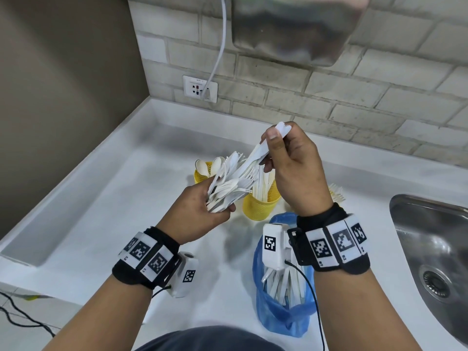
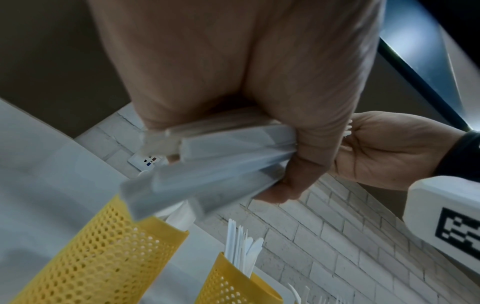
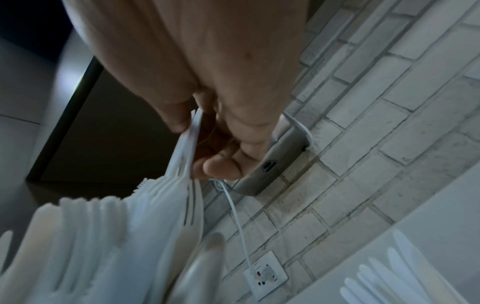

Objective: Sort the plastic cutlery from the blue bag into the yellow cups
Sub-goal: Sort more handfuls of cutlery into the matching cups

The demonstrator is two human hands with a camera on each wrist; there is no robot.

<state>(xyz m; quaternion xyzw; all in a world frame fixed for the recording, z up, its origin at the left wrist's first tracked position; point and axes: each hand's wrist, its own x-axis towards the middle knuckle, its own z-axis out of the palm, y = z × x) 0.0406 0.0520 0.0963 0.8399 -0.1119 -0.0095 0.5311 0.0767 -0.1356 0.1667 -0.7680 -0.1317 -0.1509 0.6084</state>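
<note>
White countertop (image 1: 106,224) in a corner, pale brick wall behind, was the work surface. Landmark: middle yellow cup (image 1: 260,201).

Left hand (image 1: 200,211) was just left of that cup and above it, fingers clamped round a mixed bundle of white cutlery (image 1: 228,183), with forks, spoons and knives fanned out. Right hand (image 1: 293,168) sat above the cup, thumb and fingers pinched on a few knives (image 1: 260,150), their far ends overlapping the bundle.

Step, as I read it: picking knives out of the bundle. That cup already held knives, so the next move probably called for pulling them clear without dragging forks along, then lowering them handle-down into it.

Second yellow cup (image 1: 202,172), back-left of the landmark, held spoons. Fork tines (image 1: 336,192) showed to its right; their cup was hidden by the wrist. Blue bag (image 1: 281,307) lay in front, near the counter edge, with cutlery inside, so sorting wasn't near done.

Steel sink (image 1: 430,249) was far right. Wall socket (image 1: 200,88) with a white cable plugged in was behind, a metal wall unit (image 1: 291,29) above.
</note>
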